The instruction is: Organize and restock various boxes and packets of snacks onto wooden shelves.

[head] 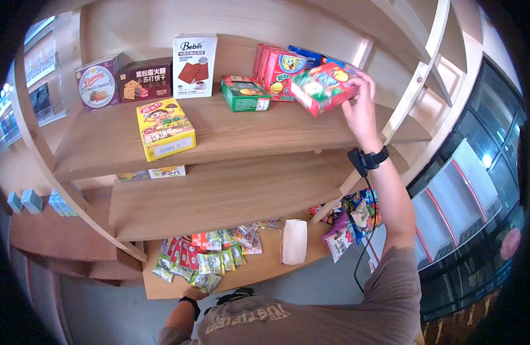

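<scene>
My right hand [360, 99] grips a red and green snack box [320, 87] by its right end, above the upper wooden shelf [247, 129]. The box is tilted and slightly blurred. Behind it stand red cartoon-printed boxes [282, 73] and blue boxes [307, 55]. A green and red box [246, 95] lies flat to their left. My left hand [195, 293] is low, at the front edge of the bottom shelf [256, 276], against a green snack packet [207, 281]. Its fingers are mostly hidden, so I cannot tell whether it holds the packet.
On the upper shelf stand a purple Danisa box [97, 82], a dark cracker box [146, 79], a white Bebin box [195, 64] and a yellow box [166, 129]. Below are loose packets [187, 256], a white carton [294, 241] and snack bags [340, 237]. A cable [372, 224] hangs from my right wrist.
</scene>
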Available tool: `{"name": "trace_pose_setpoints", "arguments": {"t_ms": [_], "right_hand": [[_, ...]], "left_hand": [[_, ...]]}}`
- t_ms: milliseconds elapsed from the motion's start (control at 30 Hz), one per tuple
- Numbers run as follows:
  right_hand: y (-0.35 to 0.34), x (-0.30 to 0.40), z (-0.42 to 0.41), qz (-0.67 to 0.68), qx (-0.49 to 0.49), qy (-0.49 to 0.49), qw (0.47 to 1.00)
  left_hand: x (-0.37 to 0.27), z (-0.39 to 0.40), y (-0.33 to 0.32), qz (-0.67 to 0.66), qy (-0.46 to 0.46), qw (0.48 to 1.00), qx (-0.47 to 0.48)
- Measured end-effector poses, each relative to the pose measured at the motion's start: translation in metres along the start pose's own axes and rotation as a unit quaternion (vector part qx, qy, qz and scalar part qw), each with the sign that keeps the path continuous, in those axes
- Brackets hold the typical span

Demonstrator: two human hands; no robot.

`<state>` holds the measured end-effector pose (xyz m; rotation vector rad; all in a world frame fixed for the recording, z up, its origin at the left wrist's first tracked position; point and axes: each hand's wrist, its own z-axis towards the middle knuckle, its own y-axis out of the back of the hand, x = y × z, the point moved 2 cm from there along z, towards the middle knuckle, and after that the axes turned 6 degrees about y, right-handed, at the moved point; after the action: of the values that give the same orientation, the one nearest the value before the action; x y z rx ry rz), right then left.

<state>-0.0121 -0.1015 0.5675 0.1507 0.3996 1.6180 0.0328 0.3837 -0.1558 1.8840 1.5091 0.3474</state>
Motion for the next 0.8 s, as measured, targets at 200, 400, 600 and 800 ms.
{"name": "trace_pose_setpoints", "arguments": {"t_ms": [200, 400, 600, 800], "right_hand": [[0.002, 0.01, -0.021, -0.077, 0.058, -0.005, 0.995], [0.004, -0.006, -0.04, -0.009, 0.168, -0.213, 0.963], [0.004, -0.032, -0.036, 0.388, 0.107, -0.424, 0.811], [-0.004, -0.036, -0.035, 0.373, 0.021, -0.485, 0.791]], "left_hand": [[-0.003, -0.023, 0.021, 0.011, -0.005, 0.999, 0.039], [-0.002, -0.033, 0.032, -0.091, -0.046, 0.992, 0.07], [0.002, -0.023, 0.026, -0.083, 0.008, 0.99, 0.115], [-0.008, -0.054, 0.054, -0.089, 0.004, 0.986, 0.137]]}}
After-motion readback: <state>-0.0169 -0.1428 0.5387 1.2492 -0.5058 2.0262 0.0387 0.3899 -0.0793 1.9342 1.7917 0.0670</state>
